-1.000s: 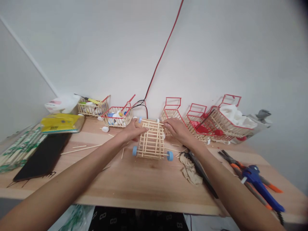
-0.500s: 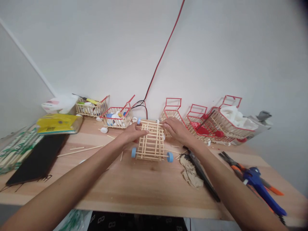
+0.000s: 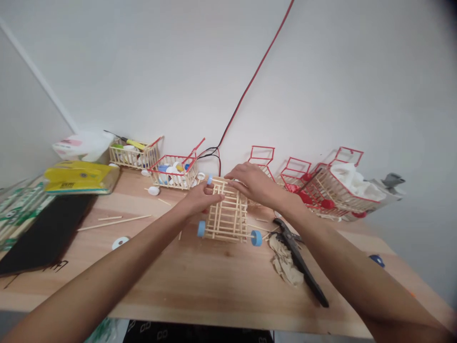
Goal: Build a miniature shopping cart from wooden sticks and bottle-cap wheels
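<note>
A miniature cart [image 3: 228, 216] built of thin wooden sticks rests on the wooden table in front of me, its underside facing up. Blue bottle-cap wheels, a left one [image 3: 201, 228] and a right one [image 3: 256, 237], sit at the ends of its near axle. Another blue cap shows at the far left corner. My left hand [image 3: 200, 196] is closed on the cart's left side, thumb lying over the sticks. Above the far end hangs my right hand [image 3: 252, 183], its fingers stretched leftward with a gap between them. That hand hides the cart's far right corner.
Finished stick carts with red trim [image 3: 173, 171] line the wall, some holding caps. Black-handled cutters [image 3: 303, 264] and crumpled paper [image 3: 285, 262] lie to the right. A dark board [image 3: 50, 228], a yellow packet [image 3: 80, 176] and loose sticks [image 3: 114, 223] are at left.
My right hand has lifted off the far right corner and shifted left over the cart's far end. My left hand keeps its hold. The camera view has turned slightly.
</note>
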Demonstrator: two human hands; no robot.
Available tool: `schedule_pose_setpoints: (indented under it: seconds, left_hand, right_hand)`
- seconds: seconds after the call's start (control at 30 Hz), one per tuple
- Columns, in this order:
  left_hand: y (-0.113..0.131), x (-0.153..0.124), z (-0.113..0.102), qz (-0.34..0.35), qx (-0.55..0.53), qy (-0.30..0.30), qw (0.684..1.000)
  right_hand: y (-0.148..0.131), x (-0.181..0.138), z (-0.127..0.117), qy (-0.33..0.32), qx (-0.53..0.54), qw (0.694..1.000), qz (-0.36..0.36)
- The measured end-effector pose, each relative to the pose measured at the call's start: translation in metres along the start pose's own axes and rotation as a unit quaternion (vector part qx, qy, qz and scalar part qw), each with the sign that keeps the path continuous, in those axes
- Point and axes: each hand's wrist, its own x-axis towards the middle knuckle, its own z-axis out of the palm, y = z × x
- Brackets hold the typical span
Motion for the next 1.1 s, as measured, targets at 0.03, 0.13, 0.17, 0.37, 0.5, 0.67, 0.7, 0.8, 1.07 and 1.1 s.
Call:
schedule_pose_setpoints:
  seconds: [0.03,0.13,0.17,0.37,0.5,0.67,0.7,0.8,1.07,1.1]
  left_hand:
    - [-0.001,0.000,0.000,0.001,0.002,0.003,1.000]
    - [-0.002,0.001,0.001,0.002,0.014,0.021,1.000]
    - [-0.003,0.002,0.001,0.002,0.017,0.024,1.000]
    - [-0.005,0.003,0.003,0.014,0.017,0.024,0.999]
    - [-0.007,0.004,0.003,0.012,0.007,0.018,1.000]
    - [-0.007,0.005,0.003,0.020,0.014,0.026,0.999]
    - [-0.008,0.005,0.003,0.022,0.019,0.027,0.999]
    - [-0.008,0.006,0.003,0.025,0.024,0.026,0.999]
    - [-0.007,0.005,0.004,0.020,0.012,0.024,0.999]
    - [-0.007,0.004,0.003,0.016,0.010,0.026,0.999]
  right_hand:
    - [-0.003,0.004,-0.002,-0.020,-0.025,0.999,-0.004]
    - [-0.013,0.011,-0.009,-0.070,-0.087,0.994,-0.001]
    - [-0.016,0.013,-0.011,-0.081,-0.101,0.992,0.004]
    - [-0.022,0.014,-0.008,-0.079,-0.122,0.989,0.036]
    - [-0.023,0.011,-0.003,-0.061,-0.113,0.991,0.048]
    - [-0.027,0.010,-0.005,-0.062,-0.132,0.989,0.039]
    - [-0.028,0.009,-0.005,-0.066,-0.138,0.987,0.040]
    - [-0.030,0.009,-0.005,-0.074,-0.147,0.985,0.046]
    - [-0.025,0.011,-0.010,-0.076,-0.120,0.987,0.079]
    - [-0.023,0.010,-0.014,-0.045,-0.104,0.990,0.088]
